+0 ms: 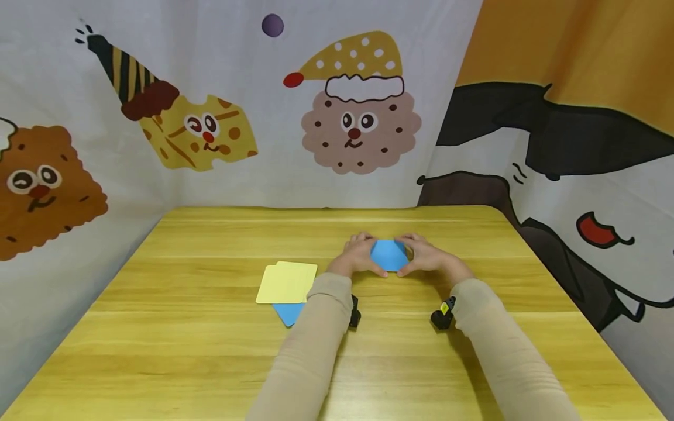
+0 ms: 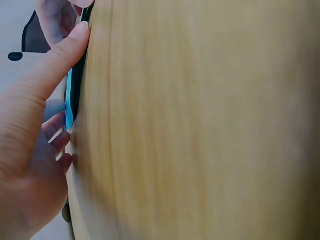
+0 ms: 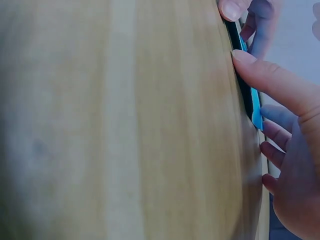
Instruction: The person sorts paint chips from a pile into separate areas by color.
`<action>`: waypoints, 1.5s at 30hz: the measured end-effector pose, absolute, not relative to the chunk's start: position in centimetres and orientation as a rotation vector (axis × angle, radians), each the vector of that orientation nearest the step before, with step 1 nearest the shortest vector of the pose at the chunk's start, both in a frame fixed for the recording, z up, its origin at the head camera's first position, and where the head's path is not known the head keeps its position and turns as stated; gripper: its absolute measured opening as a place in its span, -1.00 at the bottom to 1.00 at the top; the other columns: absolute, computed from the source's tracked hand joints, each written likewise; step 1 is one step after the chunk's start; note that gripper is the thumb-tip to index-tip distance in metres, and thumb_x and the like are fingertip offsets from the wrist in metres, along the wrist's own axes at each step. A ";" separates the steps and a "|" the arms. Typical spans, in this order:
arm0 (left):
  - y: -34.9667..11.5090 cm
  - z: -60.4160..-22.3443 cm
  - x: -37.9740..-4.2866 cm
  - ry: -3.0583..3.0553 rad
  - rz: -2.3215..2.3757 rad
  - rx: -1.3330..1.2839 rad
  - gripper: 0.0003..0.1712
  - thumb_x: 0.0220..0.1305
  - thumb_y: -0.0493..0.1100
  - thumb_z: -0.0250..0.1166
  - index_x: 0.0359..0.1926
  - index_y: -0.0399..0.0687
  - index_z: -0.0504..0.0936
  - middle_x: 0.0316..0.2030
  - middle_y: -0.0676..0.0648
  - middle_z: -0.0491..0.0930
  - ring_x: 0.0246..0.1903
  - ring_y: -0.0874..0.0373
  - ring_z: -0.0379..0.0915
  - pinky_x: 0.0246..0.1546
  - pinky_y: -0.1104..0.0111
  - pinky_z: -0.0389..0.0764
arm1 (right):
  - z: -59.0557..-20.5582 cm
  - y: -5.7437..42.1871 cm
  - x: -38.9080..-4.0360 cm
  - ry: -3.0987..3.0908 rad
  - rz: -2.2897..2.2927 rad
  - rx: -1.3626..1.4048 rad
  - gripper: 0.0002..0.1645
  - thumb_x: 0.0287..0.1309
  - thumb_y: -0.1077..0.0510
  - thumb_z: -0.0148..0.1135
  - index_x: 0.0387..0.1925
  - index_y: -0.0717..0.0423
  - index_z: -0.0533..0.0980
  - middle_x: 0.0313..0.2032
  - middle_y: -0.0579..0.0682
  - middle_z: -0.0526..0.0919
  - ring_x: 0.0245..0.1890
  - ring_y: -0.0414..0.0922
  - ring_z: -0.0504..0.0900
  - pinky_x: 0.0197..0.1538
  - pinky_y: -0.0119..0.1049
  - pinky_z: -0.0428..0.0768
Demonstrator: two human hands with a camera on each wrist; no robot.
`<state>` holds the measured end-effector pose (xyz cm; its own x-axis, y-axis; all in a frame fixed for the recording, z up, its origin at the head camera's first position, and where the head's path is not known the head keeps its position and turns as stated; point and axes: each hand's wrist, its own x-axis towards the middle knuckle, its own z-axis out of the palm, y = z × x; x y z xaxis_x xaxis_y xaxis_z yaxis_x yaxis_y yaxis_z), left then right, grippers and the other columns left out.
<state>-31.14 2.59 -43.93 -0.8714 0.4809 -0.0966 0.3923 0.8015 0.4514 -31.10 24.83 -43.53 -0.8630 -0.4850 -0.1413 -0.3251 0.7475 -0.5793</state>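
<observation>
While both of my hands meet at the far part of the wooden table (image 1: 174,351), they are clamped on one piece of blue paper (image 1: 388,256), the left hand (image 1: 362,256) at its left end and the right hand (image 1: 427,257) at its right. The blue paper sits between them, right of the middle of the table. My thumbs lie along its near edge, their tips close but apart, and my fingers curl at the ends and behind. From both wrists the paper shows as a thin blue strip with a dark band beside it (I cannot tell whether it touches the wood).

Nearer to me and to the left, two yellow cards (image 1: 284,286) overlap, and a blue card (image 1: 288,313) pokes out from under them, one corner towards me. My left sleeve (image 1: 302,351) hides part of that little pile. The right sleeve (image 1: 516,351) is beige as well, and a small black gadget (image 1: 442,316) shows at its cuff. Behind the table hangs a white cloth (image 1: 221,47) printed with a yellow cheese (image 1: 184,146) and a pink biscuit (image 1: 337,152), both in hats.
</observation>
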 end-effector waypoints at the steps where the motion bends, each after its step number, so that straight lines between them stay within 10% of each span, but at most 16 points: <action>1: 2.6 -43.9 -31.1 2.787 0.622 0.683 0.20 -0.14 0.35 0.47 0.45 -0.05 0.18 0.32 -0.07 0.16 0.26 0.01 0.06 0.24 0.14 0.12 | -43.5 24.8 -31.1 2.666 -0.795 -0.632 0.25 -0.17 -0.13 0.53 0.43 0.27 0.08 0.35 0.31 0.03 0.33 0.29 0.02 0.23 0.30 0.10; 45: -4.6 -38.3 -27.4 2.660 1.125 0.978 0.14 -0.06 0.20 0.50 0.47 0.03 0.13 0.42 -0.07 0.07 0.37 0.01 -0.03 0.24 -0.02 0.19 | -42.3 18.4 -26.3 2.697 -1.332 -0.811 0.04 0.00 -0.04 0.47 0.44 0.00 0.14 0.41 0.10 0.06 0.36 0.18 0.07 0.20 0.33 0.13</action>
<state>-27.40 -4.60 -38.28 -0.7904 0.5924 0.1560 0.5246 0.5230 0.6718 -26.31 18.38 -42.30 -0.8642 -0.4619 0.1995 -0.4391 0.4989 -0.7472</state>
